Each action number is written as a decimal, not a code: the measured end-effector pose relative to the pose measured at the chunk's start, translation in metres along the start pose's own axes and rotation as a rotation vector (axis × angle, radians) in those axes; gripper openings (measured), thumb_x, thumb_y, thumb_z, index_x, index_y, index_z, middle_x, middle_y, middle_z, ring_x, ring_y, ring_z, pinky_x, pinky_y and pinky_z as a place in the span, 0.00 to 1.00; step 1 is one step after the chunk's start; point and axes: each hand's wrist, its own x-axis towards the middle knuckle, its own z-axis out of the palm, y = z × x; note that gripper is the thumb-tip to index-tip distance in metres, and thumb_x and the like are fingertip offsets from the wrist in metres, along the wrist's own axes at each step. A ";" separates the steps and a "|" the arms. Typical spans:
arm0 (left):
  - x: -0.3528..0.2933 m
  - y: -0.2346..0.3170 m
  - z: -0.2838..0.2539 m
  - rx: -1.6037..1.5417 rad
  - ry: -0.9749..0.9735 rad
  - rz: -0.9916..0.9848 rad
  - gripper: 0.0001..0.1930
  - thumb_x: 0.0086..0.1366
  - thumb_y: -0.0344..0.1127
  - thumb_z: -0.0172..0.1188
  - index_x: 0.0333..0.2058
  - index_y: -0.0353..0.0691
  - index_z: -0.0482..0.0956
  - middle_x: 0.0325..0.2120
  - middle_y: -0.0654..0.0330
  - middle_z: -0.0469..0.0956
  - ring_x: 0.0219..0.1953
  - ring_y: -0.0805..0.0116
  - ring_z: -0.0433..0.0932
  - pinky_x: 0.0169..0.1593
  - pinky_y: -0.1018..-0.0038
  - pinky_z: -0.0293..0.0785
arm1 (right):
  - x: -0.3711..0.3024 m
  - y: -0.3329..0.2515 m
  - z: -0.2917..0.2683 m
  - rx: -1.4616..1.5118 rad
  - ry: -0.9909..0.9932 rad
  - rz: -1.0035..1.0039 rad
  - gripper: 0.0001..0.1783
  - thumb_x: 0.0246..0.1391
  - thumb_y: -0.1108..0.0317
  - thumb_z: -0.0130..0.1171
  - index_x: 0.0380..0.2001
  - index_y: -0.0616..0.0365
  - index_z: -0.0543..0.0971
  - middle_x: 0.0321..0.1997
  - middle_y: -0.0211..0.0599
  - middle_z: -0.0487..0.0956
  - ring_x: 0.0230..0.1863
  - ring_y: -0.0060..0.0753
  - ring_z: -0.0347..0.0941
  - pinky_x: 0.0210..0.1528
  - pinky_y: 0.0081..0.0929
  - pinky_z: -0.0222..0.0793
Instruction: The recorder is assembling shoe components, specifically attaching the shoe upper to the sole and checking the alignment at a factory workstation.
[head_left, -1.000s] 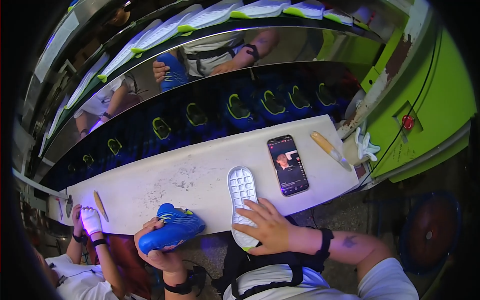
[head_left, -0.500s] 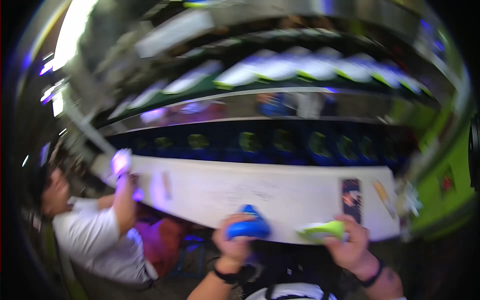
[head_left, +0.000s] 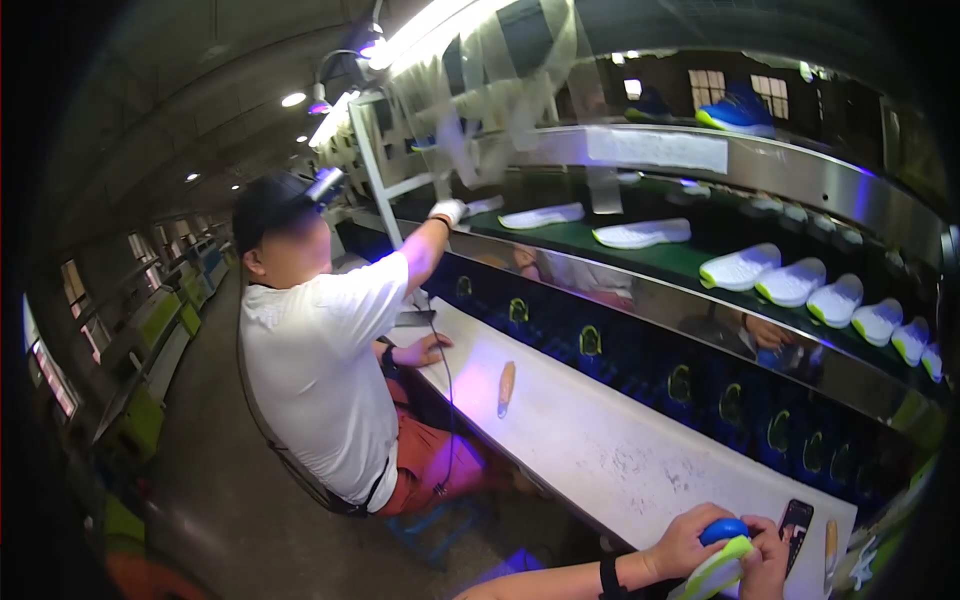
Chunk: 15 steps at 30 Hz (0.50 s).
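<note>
At the lower right, over the near edge of the white bench, my hands are close together. My left hand is closed around a blue shoe upper, of which only a rounded part shows. Just below it is a white and lime-green shoe sole, tilted and touching or very near the upper. My right hand grips the sole, its fingers beside the blue upper. The hands hide much of both pieces, so how they fit together cannot be made out.
A phone and a wooden-handled tool lie right of my hands. Another such tool is farther left on the bench. A co-worker reaches toward the green conveyor carrying white soles.
The view has swung left, showing more of the co-worker and the aisle. My hands, earlier apart with upper and sole held separately, have come together with those pieces between them.
</note>
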 end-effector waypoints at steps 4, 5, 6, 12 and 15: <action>0.027 0.040 -0.032 0.324 -0.072 0.024 0.21 0.55 0.40 0.71 0.44 0.38 0.76 0.38 0.48 0.79 0.41 0.43 0.78 0.47 0.55 0.74 | 0.009 0.011 -0.001 0.170 0.016 -0.008 0.23 0.59 0.50 0.61 0.26 0.62 0.77 0.52 0.53 0.76 0.51 0.41 0.74 0.55 0.39 0.67; 0.022 0.053 -0.040 0.340 0.010 0.098 0.21 0.55 0.37 0.70 0.45 0.37 0.76 0.40 0.49 0.78 0.39 0.49 0.80 0.43 0.59 0.76 | 0.013 0.008 -0.001 0.186 0.000 -0.006 0.20 0.58 0.55 0.62 0.26 0.64 0.78 0.55 0.54 0.75 0.52 0.41 0.74 0.55 0.38 0.68; 0.011 0.064 -0.047 0.228 0.025 -0.071 0.21 0.56 0.36 0.71 0.46 0.36 0.75 0.39 0.49 0.77 0.40 0.52 0.80 0.38 0.64 0.78 | 0.021 0.005 0.000 0.180 -0.018 -0.015 0.20 0.59 0.55 0.62 0.27 0.64 0.78 0.56 0.53 0.75 0.53 0.41 0.74 0.56 0.38 0.68; -0.022 0.071 -0.045 0.195 -0.037 0.026 0.18 0.58 0.41 0.73 0.33 0.34 0.75 0.55 0.45 0.66 0.37 0.69 0.74 0.42 0.73 0.74 | 0.007 0.002 0.016 0.385 -0.030 0.073 0.16 0.56 0.60 0.69 0.29 0.61 0.76 0.60 0.49 0.72 0.46 0.27 0.76 0.44 0.25 0.73; -0.037 0.063 -0.040 0.122 -0.007 0.028 0.19 0.57 0.42 0.74 0.32 0.35 0.74 0.52 0.45 0.69 0.35 0.71 0.73 0.44 0.73 0.73 | -0.013 -0.006 0.017 0.473 0.015 0.129 0.18 0.55 0.59 0.70 0.31 0.61 0.74 0.60 0.50 0.71 0.47 0.25 0.76 0.46 0.25 0.74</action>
